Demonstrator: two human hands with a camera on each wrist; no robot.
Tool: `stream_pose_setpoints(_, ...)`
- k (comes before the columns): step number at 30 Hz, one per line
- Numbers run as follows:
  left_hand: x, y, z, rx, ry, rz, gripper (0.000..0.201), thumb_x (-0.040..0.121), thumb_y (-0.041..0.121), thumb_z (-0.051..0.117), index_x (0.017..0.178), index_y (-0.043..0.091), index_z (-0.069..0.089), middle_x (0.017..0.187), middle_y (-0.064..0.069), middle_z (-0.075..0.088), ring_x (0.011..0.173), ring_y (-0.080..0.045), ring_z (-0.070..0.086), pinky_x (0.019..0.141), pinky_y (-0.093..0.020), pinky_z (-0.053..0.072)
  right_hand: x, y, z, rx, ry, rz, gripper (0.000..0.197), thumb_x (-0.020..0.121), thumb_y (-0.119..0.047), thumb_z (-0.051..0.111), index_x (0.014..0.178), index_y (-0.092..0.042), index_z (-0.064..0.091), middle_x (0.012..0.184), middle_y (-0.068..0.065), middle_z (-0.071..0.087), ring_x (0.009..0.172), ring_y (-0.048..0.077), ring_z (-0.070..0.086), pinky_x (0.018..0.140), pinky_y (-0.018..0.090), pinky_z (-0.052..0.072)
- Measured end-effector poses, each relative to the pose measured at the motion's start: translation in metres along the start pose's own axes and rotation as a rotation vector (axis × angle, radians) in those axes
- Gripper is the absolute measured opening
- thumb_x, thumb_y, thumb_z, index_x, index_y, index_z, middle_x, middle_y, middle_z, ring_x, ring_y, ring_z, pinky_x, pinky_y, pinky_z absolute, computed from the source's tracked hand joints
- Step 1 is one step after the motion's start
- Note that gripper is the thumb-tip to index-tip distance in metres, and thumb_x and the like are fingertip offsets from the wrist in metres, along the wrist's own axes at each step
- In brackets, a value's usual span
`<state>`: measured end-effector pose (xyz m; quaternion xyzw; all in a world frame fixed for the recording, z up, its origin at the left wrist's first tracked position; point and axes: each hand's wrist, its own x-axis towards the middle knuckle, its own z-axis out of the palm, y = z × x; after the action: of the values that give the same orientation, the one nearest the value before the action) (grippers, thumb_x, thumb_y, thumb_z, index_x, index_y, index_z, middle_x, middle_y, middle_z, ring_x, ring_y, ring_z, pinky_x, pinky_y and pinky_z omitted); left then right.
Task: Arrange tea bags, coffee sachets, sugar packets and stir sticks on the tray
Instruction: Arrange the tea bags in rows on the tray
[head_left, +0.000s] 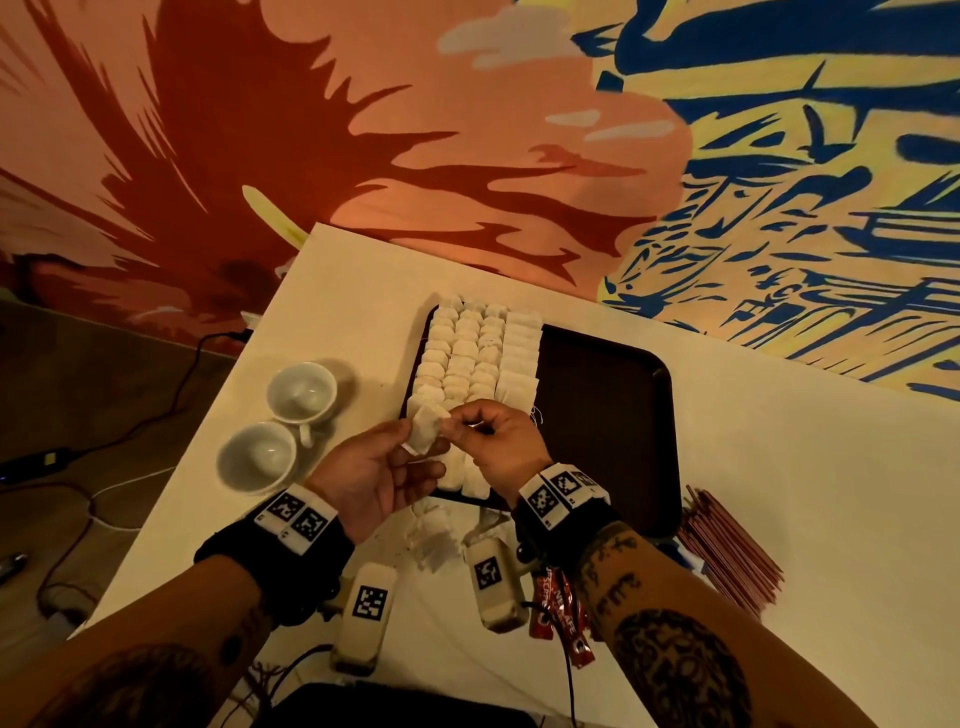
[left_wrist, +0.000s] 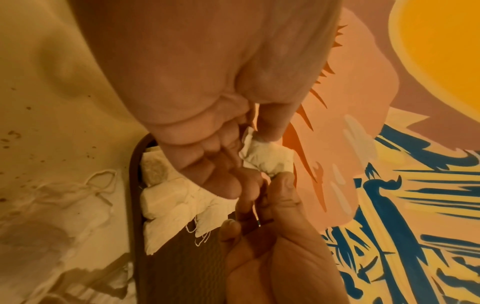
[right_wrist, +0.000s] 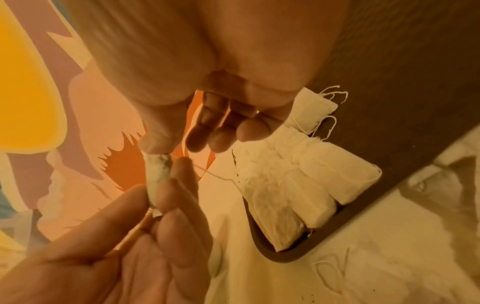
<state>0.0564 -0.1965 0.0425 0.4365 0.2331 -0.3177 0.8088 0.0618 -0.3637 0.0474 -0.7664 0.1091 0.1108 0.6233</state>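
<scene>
I hold one white tea bag (head_left: 423, 435) in the air over the near left corner of the dark brown tray (head_left: 613, 415). My left hand (head_left: 415, 444) pinches its lower part between thumb and fingers. My right hand (head_left: 462, 423) pinches its upper end, and a thin string trails from there. In the right wrist view the tea bag (right_wrist: 157, 176) stands upright between the right hand (right_wrist: 176, 148) and the left hand (right_wrist: 155, 195). Rows of tea bags (head_left: 467, 358) fill the tray's left part. Red coffee sachets (head_left: 563, 608) and red stir sticks (head_left: 727, 551) lie on the table.
Two white cups (head_left: 280, 426) stand left of the tray. Loose tea bags (head_left: 436, 532) with strings lie on the white table (head_left: 779, 467) in front of the tray. Cables and a painted floor lie beyond the table's left and far edges.
</scene>
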Motion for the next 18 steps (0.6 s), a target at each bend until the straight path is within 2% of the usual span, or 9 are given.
stream_pose_setpoints(2, -0.004, 0.001, 0.0, 0.004, -0.015, 0.016, 0.016, 0.1, 0.018, 0.052, 0.106, 0.013, 0.065, 0.099, -0.015, 0.073, 0.075, -0.025, 0.069, 0.066, -0.032, 0.057, -0.005, -0.001, -0.001, 0.012, 0.009, 0.007, 0.01, 0.087, -0.014, 0.076, 0.082, -0.02, 0.069, 0.061, -0.021, 0.067, 0.057, -0.008, 0.058, 0.059, 0.01, 0.043)
stream_pose_setpoints(4, -0.005, 0.0, 0.0, 0.022, -0.015, 0.055, 0.016, 0.098, 0.015, 0.055, 0.111, 0.011, 0.064, 0.101, -0.015, 0.073, 0.076, -0.025, 0.07, 0.066, -0.032, 0.059, -0.008, -0.001, -0.002, 0.009, 0.008, 0.017, 0.009, 0.088, -0.017, 0.076, 0.082, -0.022, 0.07, 0.063, -0.021, 0.068, 0.06, -0.008, 0.058, 0.06, 0.011, 0.044)
stream_pose_setpoints(7, -0.008, -0.001, -0.002, 0.09, 0.023, 0.11, 0.024, 0.096, 0.014, 0.059, 0.119, 0.008, 0.064, 0.107, -0.017, 0.073, 0.084, -0.027, 0.07, 0.066, -0.03, 0.06, -0.013, -0.002, -0.001, 0.004, 0.009, 0.014, 0.007, 0.093, -0.022, 0.07, 0.088, -0.026, 0.069, 0.075, -0.013, 0.069, 0.063, -0.004, 0.06, 0.061, 0.014, 0.046)
stream_pose_setpoints(9, -0.01, -0.001, -0.002, 0.128, 0.021, 0.113, 0.021, 0.097, 0.017, 0.058, 0.114, 0.006, 0.065, 0.103, -0.016, 0.073, 0.09, -0.032, 0.068, 0.064, -0.028, 0.059, -0.016, -0.004, 0.0, 0.023, 0.002, -0.003, 0.007, 0.096, -0.021, 0.067, 0.098, -0.027, 0.068, 0.084, -0.007, 0.069, 0.065, 0.003, 0.062, 0.06, 0.018, 0.048)
stream_pose_setpoints(11, -0.013, -0.001, -0.002, 0.163, 0.018, 0.11, 0.013, 0.099, 0.018, 0.056, 0.102, 0.009, 0.065, 0.094, -0.015, 0.073, 0.088, -0.032, 0.067, 0.063, -0.029, 0.057, -0.017, -0.007, 0.002, 0.009, -0.004, -0.001, 0.007, 0.095, -0.02, 0.067, 0.097, -0.027, 0.069, 0.08, -0.008, 0.07, 0.063, 0.004, 0.062, 0.057, 0.021, 0.048)
stream_pose_setpoints(13, -0.014, -0.001, -0.002, 0.222, 0.015, 0.108, 0.014, 0.1, 0.02, 0.055, 0.098, 0.011, 0.065, 0.094, -0.016, 0.072, 0.082, -0.027, 0.067, 0.064, -0.03, 0.057, -0.016, -0.009, 0.004, -0.023, 0.018, 0.029, 0.009, 0.095, -0.02, 0.068, 0.087, -0.023, 0.07, 0.072, -0.008, 0.07, 0.061, 0.006, 0.062, 0.056, 0.022, 0.048)
stream_pose_setpoints(16, -0.016, -0.002, 0.0, 0.293, -0.007, 0.107, 0.02, 0.099, 0.024, 0.058, 0.115, 0.015, 0.064, 0.105, -0.014, 0.069, 0.081, -0.024, 0.067, 0.068, -0.035, 0.058, -0.015, -0.013, 0.006, -0.008, 0.058, 0.114, 0.012, 0.092, -0.019, 0.069, 0.081, -0.018, 0.069, 0.063, -0.005, 0.069, 0.06, 0.012, 0.062, 0.055, 0.025, 0.047)
stream_pose_setpoints(18, -0.016, -0.002, -0.001, 0.37, -0.014, 0.131, 0.034, 0.093, 0.021, 0.066, 0.126, 0.022, 0.059, 0.113, -0.009, 0.068, 0.084, -0.023, 0.067, 0.069, -0.036, 0.058, -0.014, -0.015, 0.006, -0.01, 0.046, 0.148, 0.011, 0.091, -0.019, 0.069, 0.08, -0.017, 0.068, 0.065, -0.003, 0.069, 0.06, 0.012, 0.063, 0.055, 0.026, 0.048)
